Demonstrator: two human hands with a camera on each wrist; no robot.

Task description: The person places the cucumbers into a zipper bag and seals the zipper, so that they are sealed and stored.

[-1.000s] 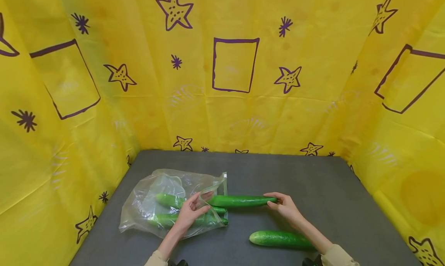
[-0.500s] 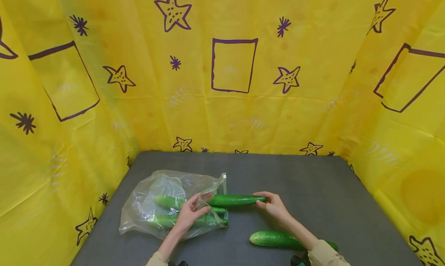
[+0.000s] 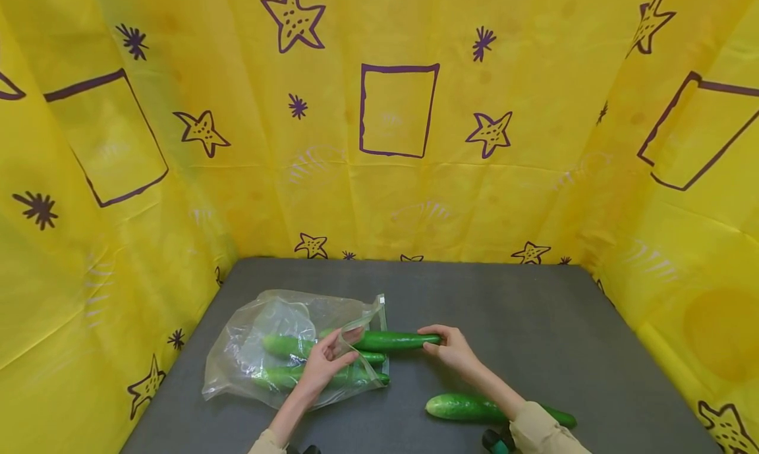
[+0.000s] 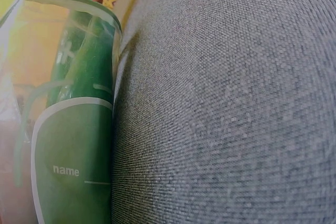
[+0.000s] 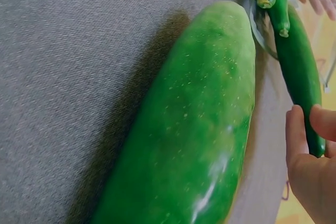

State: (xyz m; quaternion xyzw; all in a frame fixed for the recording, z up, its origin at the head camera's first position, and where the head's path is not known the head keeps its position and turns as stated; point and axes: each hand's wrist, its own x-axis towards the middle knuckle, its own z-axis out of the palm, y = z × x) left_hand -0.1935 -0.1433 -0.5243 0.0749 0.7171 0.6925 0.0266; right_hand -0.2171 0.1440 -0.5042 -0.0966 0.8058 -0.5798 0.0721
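Note:
A clear zip bag [image 3: 237, 348] lies on the left of the table, its mouth facing right. Two cucumbers [image 3: 279, 376] are inside, their ends near the opening. My left hand [image 3: 323, 365] holds the upper lip of the bag at the mouth, thumb and fingers spread apart. With fingertips and thumb, my right hand [image 3: 453, 350] pinches the right end of another cucumber [image 3: 391, 340], whose left part is inside the mouth. In the right wrist view this cucumber [image 5: 299, 61] slants from the right hand [image 5: 310, 161] to the bag. Printing with the word "name" shows on the bag [image 4: 73, 166].
One more cucumber [image 3: 462, 408] lies on the grey table [image 3: 486, 296] near the front, partly under my right forearm. Seen from the right wrist, that loose cucumber [image 5: 189, 124] is large and close. Yellow patterned cloth [image 3: 397, 197] encloses the table's back and sides.
My right hand has moved left, sliding the pinched cucumber farther into the bag. The left hand and the bag have stayed almost still. More of the loose cucumber now shows beyond the right sleeve.

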